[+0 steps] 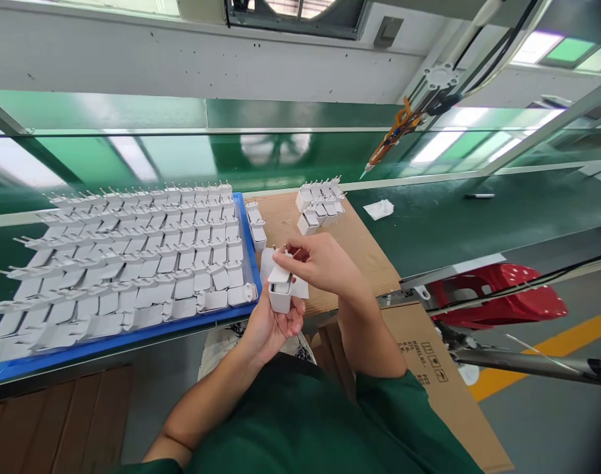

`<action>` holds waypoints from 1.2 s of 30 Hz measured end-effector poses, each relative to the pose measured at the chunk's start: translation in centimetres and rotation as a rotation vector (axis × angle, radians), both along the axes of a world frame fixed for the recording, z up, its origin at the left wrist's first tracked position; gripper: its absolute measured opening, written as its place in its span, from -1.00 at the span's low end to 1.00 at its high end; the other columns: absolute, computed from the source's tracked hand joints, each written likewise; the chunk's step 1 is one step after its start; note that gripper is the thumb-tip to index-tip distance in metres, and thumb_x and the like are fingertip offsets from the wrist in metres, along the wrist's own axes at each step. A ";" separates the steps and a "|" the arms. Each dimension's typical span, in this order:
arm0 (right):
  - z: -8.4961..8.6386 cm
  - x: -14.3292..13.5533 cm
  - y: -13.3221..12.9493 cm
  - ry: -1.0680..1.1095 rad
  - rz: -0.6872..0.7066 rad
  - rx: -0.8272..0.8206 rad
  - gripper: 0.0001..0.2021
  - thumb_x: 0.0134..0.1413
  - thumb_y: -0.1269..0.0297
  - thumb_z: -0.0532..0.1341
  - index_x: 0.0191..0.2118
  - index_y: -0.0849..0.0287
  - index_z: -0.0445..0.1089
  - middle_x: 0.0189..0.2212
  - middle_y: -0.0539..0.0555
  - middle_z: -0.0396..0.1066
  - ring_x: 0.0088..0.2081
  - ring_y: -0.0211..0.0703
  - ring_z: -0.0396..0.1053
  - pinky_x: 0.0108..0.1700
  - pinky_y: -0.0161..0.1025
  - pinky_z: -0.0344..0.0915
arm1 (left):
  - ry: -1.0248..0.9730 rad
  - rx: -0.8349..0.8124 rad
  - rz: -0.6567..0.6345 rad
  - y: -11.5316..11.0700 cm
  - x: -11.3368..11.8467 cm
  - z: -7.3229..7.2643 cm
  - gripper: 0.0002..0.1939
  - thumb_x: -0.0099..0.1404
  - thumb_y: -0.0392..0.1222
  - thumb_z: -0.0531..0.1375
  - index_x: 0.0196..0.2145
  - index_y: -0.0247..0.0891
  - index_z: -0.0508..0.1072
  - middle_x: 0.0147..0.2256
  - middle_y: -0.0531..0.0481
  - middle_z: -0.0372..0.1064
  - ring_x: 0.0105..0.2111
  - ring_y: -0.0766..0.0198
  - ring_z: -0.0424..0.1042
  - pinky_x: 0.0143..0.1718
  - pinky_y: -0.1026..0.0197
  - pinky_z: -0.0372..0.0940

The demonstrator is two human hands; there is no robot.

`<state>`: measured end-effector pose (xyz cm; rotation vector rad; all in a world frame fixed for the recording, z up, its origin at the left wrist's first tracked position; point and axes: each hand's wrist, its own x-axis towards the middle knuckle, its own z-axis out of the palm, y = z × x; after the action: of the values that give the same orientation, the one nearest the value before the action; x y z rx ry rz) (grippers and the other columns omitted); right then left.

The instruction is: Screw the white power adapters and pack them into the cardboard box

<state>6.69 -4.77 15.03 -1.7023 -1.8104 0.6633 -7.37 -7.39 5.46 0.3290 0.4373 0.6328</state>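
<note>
My left hand (273, 326) is closed from below around a white charger housing (280, 301), held upright in front of my body. Over its top, the fingers of my right hand (322, 260) pinch a white plug cover (280, 273) with metal prongs sticking up. The cover sits tilted on the housing; whether it is seated I cannot tell. Just beyond my hands, a small row of white chargers (257, 227) stands on the wooden board (275, 204). Farther right on that board is a cluster of similar chargers (320, 204), prongs up.
A blue tray (251, 263) on my left holds many white chargers in rows. An orange-handled tool with a thin tip (386, 145) hangs at upper right. Crumpled white paper (379, 209) and a pen (479, 195) lie on the green bench (438, 224). Below right are a cardboard box (428, 368) and red stool (497, 293).
</note>
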 end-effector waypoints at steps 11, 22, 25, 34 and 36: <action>-0.7 0.6 -0.4 0.085 0.091 0.057 -0.77 0.16 0.19 0.22 -0.46 0.17 0.45 -0.58 -0.07 0.40 -0.51 -0.34 0.31 -0.44 -0.34 0.18 | 0.040 0.036 0.081 -0.6 0.4 0.0 -0.52 0.33 0.20 0.17 -0.21 -0.35 0.44 -0.40 -0.08 0.46 -0.63 0.42 0.29 -0.60 0.37 0.19; -6.9 1.7 -4.0 0.447 0.088 0.203 -0.48 0.22 0.14 0.23 0.27 -0.03 0.17 0.16 0.13 0.34 0.14 -0.12 0.35 0.10 -0.15 0.38 | -0.012 0.028 0.338 -0.9 1.4 -1.5 -0.45 0.21 -0.12 0.38 0.09 -0.08 0.24 0.01 -0.04 0.40 -0.15 0.25 0.45 -0.21 0.24 0.38; -9.0 1.3 -5.8 0.515 -0.069 0.244 -0.36 0.16 0.09 0.28 0.31 -0.02 0.10 0.19 0.18 0.30 0.18 -0.04 0.33 0.13 -0.08 0.40 | -0.004 0.014 0.358 -0.6 2.1 -2.0 -0.40 0.20 -0.18 0.39 0.10 -0.05 0.21 0.02 -0.02 0.39 -0.13 0.27 0.45 -0.15 0.23 0.38; -11.9 2.2 -3.0 0.288 -0.439 0.246 -0.10 0.07 0.06 0.34 0.40 0.05 -0.16 -0.09 0.14 0.53 -0.15 -0.06 0.54 0.00 -0.05 0.48 | 0.059 0.041 0.279 1.0 4.3 -4.2 -0.14 0.26 -0.08 0.35 0.35 0.08 -0.04 0.19 -0.09 0.29 -0.03 0.24 0.47 0.02 0.17 0.36; -12.8 3.1 -0.6 0.247 -0.495 0.275 -0.13 0.10 0.03 0.30 0.40 0.08 -0.15 -0.03 0.19 0.50 -0.24 -0.09 0.55 -0.10 -0.10 0.51 | 0.098 0.083 0.288 1.2 4.3 -5.2 -0.12 0.26 -0.05 0.34 0.36 0.09 -0.05 0.24 -0.12 0.22 0.00 0.21 0.46 0.08 0.12 0.33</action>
<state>9.81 -5.36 2.19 -1.6995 -1.1831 0.3711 -3.02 -6.20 0.25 0.3807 0.5584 0.9199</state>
